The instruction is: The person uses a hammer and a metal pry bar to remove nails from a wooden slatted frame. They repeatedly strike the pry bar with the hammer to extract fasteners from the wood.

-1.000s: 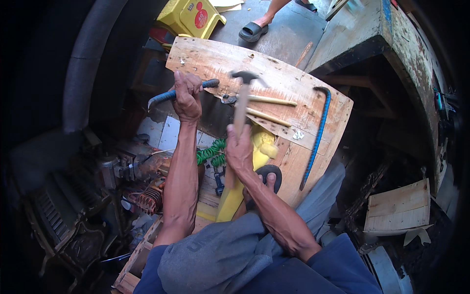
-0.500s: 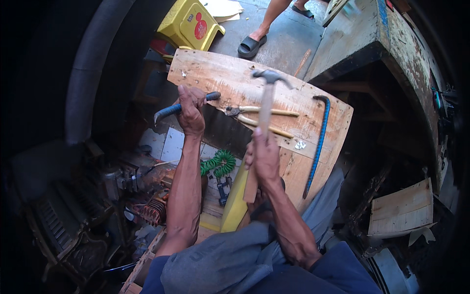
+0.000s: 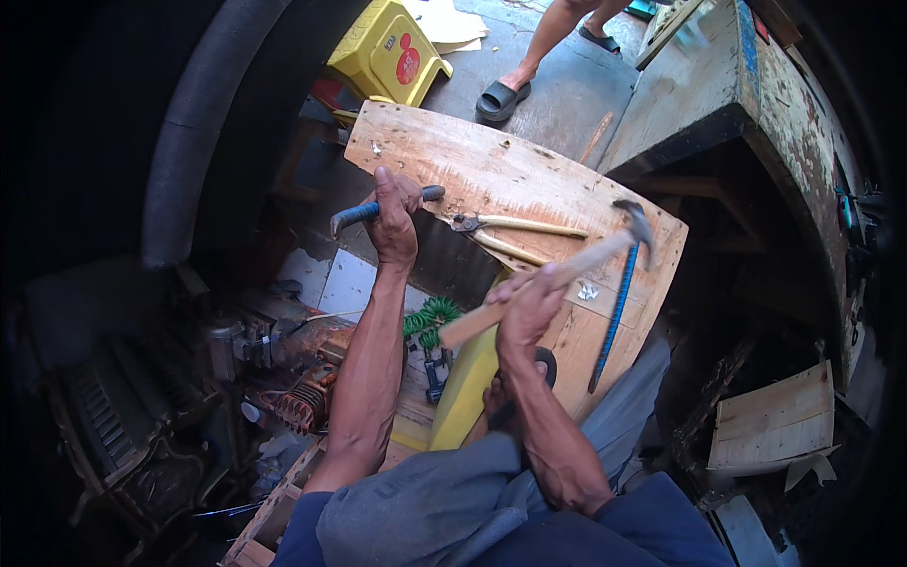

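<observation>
My left hand [image 3: 393,215] is closed around a short blue bent steel bar [image 3: 353,219], held over the left edge of a wooden panel [image 3: 435,142]. In my right hand [image 3: 527,317] is a claw hammer [image 3: 590,260], gripped by its wooden handle. Its head is raised at the right, in front of the upper part of a second blue bent bar [image 3: 619,307] on the panel. Between my hands and the panel's middle lie pincers [image 3: 529,227] with yellowish handles, apart from both hands.
A yellow plastic stool [image 3: 392,57] stands beyond the panel. A person's sandalled foot [image 3: 505,93] is behind it. A worn bench [image 3: 680,85] bounds the right. Below lie a green coiled hose [image 3: 435,317], a yellow block [image 3: 468,383] and a compressor-like machine [image 3: 300,392].
The hammer has tipped from nearly upright to a slant, its head swinging right. The left hand still grips the bar. The whole view has shifted slightly.
</observation>
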A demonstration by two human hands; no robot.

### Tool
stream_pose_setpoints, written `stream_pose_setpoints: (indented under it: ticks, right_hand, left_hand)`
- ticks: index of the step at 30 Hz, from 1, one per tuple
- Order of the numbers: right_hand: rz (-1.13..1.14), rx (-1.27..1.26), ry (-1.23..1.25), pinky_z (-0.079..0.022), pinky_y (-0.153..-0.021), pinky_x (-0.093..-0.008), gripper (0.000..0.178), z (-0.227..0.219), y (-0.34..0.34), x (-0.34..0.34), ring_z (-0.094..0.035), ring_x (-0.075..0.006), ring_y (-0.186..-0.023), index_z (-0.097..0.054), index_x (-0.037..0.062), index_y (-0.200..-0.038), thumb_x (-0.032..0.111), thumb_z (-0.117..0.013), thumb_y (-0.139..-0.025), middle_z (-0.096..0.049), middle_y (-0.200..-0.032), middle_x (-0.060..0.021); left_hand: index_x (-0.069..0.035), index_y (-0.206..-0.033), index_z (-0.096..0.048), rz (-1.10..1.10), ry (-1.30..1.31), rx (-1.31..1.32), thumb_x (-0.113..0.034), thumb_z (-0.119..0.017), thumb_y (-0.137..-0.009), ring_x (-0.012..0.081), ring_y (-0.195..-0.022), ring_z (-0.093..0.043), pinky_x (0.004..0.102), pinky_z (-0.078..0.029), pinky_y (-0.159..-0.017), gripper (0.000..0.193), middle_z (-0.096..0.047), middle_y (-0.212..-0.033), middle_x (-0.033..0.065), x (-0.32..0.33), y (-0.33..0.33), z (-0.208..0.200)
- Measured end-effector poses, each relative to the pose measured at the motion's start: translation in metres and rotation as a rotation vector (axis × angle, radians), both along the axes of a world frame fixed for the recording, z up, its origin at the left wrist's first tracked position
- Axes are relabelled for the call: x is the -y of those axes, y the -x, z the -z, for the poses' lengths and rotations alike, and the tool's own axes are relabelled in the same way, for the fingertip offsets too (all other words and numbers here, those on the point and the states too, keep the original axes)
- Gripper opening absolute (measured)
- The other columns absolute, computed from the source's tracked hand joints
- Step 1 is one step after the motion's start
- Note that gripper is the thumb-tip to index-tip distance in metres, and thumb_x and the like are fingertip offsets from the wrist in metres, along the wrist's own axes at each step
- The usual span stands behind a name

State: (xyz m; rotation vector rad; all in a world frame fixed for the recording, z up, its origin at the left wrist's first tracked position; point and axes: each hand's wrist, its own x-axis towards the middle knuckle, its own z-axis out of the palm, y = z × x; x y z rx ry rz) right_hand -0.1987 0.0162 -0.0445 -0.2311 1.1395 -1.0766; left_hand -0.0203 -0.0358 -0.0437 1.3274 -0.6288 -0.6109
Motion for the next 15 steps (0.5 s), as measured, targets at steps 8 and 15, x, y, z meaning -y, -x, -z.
stream_pose_setpoints:
  ticks: [8, 15]
  right_hand:
    - [0.059, -0.074, 0.106, -0.047, -0.045, -0.0294, 0.037, -0.027, 0.022, 0.026, -0.049, -0.011, -0.051, -0.044, 0.0092, -0.101, 0.045, -0.047, -0.108, -0.048, -0.068, -0.0014]
    - [-0.652, -0.202, -0.055, -0.046, -0.044, -0.0282, 0.04, -0.036, 0.035, 0.018, -0.05, -0.0105, -0.05, -0.048, 0.0085, -0.098, 0.047, -0.05, -0.106, -0.048, -0.068, -0.0007]
  left_hand:
    - [-0.012, -0.062, -0.032, 0.012, 0.019, -0.06, -0.041, -0.034, -0.113, 0.014, -0.058, -0.036, 0.0321, -0.035, -0.062, 0.058, -0.032, -0.058, -0.0003, -0.004, -0.003, 0.001]
    - [-0.011, -0.063, -0.033, 0.006, -0.003, 0.005, -0.04, -0.034, -0.113, 0.0139, -0.058, -0.036, 0.0323, -0.037, -0.062, 0.058, -0.033, -0.058, 0.0002, -0.007, -0.007, 0.006]
